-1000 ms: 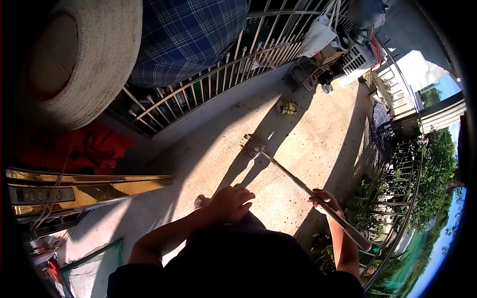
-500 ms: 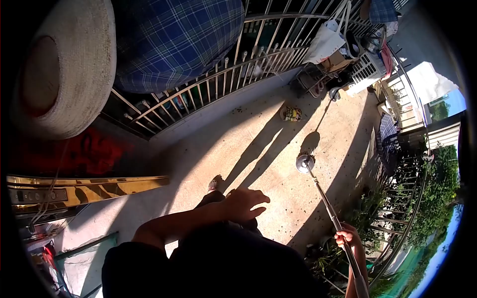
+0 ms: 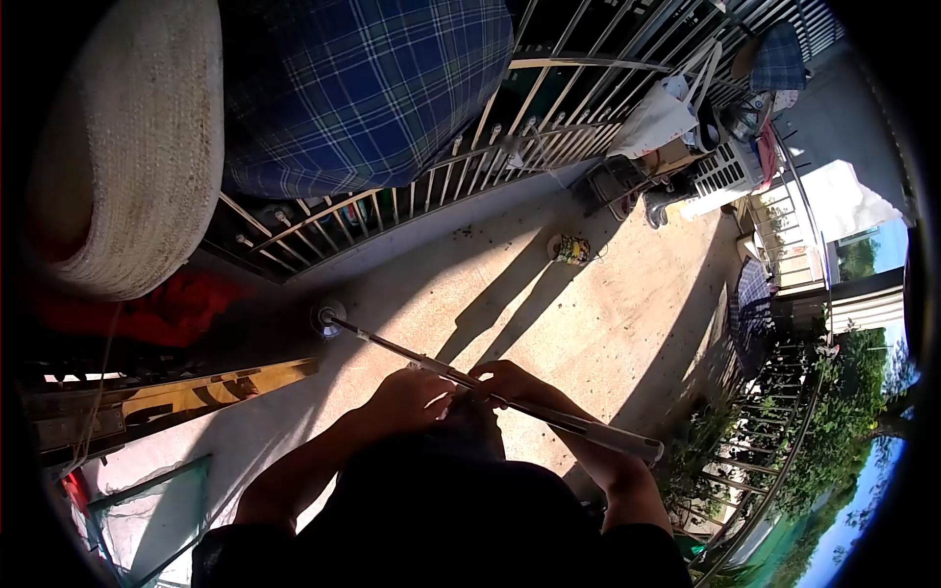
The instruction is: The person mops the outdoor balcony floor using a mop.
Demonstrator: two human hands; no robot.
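Observation:
A long metal pole (image 3: 392,347) runs diagonally in front of my body. At its far end, a round pale disc head (image 3: 327,318) is near the floor at the left. My right hand (image 3: 510,382) is closed around the middle of the pole, and the thick handle end sticks out to the right beyond it. Just left of it, my left hand (image 3: 410,397) has its bent fingers closed on the pole, with some of the fingertips in shadow.
A woven hat (image 3: 162,147) and blue plaid cloth (image 3: 363,88) hang at upper left by the metal railing (image 3: 431,186). A patterned container (image 3: 569,249) stands on the floor. Bags (image 3: 652,122) are at upper right, plants (image 3: 833,412) at right, and a glass pane (image 3: 157,510) at lower left.
The disc head has swung from the middle of the floor to the far left. My right hand has moved left with the pole, and my left hand, open before, has closed on it.

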